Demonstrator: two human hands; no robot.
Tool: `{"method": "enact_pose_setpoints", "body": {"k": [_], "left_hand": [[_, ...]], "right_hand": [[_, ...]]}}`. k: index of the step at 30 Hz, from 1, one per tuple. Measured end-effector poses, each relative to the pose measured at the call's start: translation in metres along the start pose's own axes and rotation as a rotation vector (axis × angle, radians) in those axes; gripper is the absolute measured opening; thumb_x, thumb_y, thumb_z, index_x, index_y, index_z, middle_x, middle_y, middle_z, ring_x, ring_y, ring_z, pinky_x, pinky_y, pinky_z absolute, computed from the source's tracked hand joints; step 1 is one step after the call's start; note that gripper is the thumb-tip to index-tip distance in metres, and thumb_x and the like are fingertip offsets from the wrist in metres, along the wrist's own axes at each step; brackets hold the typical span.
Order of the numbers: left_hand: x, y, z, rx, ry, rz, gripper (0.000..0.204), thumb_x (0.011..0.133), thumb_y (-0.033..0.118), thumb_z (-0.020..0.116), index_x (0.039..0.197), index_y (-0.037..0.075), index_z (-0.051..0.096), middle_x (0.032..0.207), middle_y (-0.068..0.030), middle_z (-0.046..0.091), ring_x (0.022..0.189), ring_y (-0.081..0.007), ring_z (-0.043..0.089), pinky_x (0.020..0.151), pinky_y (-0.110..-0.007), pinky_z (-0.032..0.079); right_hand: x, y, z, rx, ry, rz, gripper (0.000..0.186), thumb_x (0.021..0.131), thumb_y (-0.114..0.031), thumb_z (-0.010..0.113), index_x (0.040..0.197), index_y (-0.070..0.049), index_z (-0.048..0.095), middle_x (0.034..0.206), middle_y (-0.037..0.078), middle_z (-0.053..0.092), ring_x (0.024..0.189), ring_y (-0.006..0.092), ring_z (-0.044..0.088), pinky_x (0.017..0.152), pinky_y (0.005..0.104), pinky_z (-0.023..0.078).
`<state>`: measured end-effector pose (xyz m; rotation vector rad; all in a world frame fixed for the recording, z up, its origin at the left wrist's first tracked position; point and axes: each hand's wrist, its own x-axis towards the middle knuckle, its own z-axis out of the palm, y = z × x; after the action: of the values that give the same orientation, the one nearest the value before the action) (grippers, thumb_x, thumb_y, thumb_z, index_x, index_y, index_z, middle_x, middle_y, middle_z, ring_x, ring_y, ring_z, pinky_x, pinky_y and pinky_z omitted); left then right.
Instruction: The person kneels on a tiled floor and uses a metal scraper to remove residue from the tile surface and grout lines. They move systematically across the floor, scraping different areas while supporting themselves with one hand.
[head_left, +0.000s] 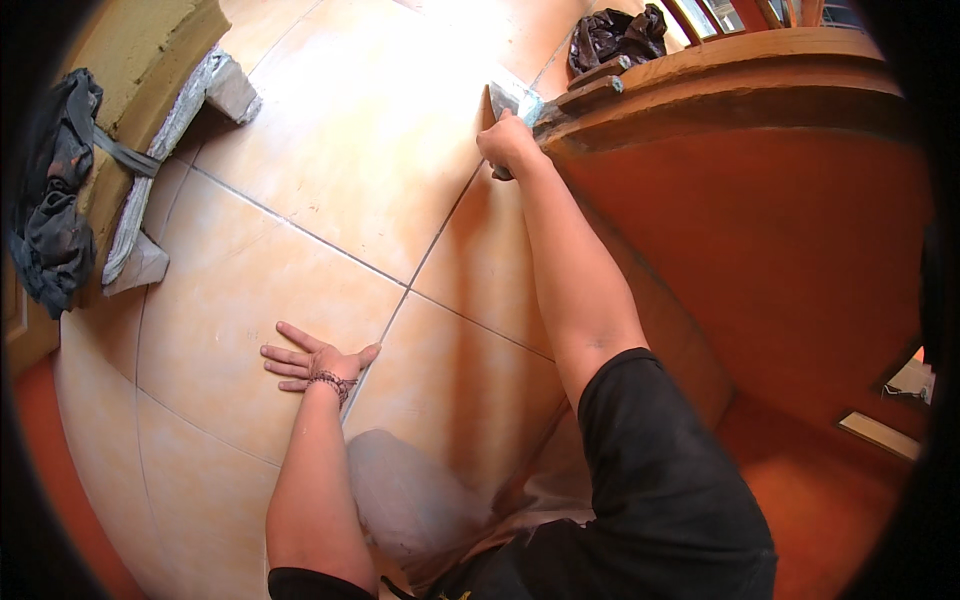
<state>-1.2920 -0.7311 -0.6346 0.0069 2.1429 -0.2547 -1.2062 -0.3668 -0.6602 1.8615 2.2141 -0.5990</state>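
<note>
My left hand [318, 362] lies flat on the beige floor tiles [250, 300], its fingers spread and nothing in it. A beaded bracelet circles that wrist. Farther ahead, at the end of my outstretched arm, my right hand [510, 145] is closed around the handle of a scraper [503, 100] with a flat metal blade. The blade is beside the chipped, bluish-white end of a wooden ledge [690, 75]. Whether the blade touches that edge I cannot tell. Grey grout lines [408, 288] cross between my two hands.
Dark cloth [58, 200] hangs over a yellowish wooden piece [150, 65] with pale block-like feet at the left. A black plastic bag [615, 40] sits by the ledge at the far right, near wooden sticks [590, 92]. An orange-red wall [750, 230] rises along my right side.
</note>
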Motion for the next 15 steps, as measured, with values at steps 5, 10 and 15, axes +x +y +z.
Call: {"method": "enact_pose_setpoints", "body": {"k": [5,10,15], "left_hand": [[0.001,-0.004,-0.001,-0.009,0.007,0.006,0.15,0.057,0.049,0.085,0.136,0.011,-0.037,0.14,-0.0329,-0.035,0.133,-0.0451,-0.031,0.109,-0.058,-0.007],[0.001,-0.005,-0.007,-0.027,0.015,-0.015,0.15,0.057,0.048,0.085,0.136,0.011,-0.037,0.14,-0.033,-0.035,0.133,-0.0453,-0.031,0.109,-0.059,-0.008],[-0.003,0.005,0.001,-0.022,-0.005,0.04,0.15,0.057,0.047,0.085,0.136,0.011,-0.037,0.14,-0.0331,-0.035,0.133,-0.0451,-0.031,0.108,-0.059,-0.008]], "right_hand": [[-0.011,-0.023,-0.032,0.247,-0.154,0.079,0.058,0.081,-0.012,0.05,0.134,0.009,0.036,0.098,0.021,0.063,0.069,0.0258,0.063,0.052,0.0379,0.052],[-0.025,-0.014,0.017,-0.072,0.05,-0.099,0.062,0.078,-0.017,0.052,0.131,0.013,0.037,0.112,0.031,0.059,0.105,0.0361,0.06,0.09,0.036,0.048],[-0.034,-0.013,-0.052,-0.055,-0.168,0.032,0.05,0.082,-0.017,0.056,0.122,0.011,0.043,0.109,0.028,0.061,0.088,0.0389,0.065,0.075,0.0418,0.053]]}}
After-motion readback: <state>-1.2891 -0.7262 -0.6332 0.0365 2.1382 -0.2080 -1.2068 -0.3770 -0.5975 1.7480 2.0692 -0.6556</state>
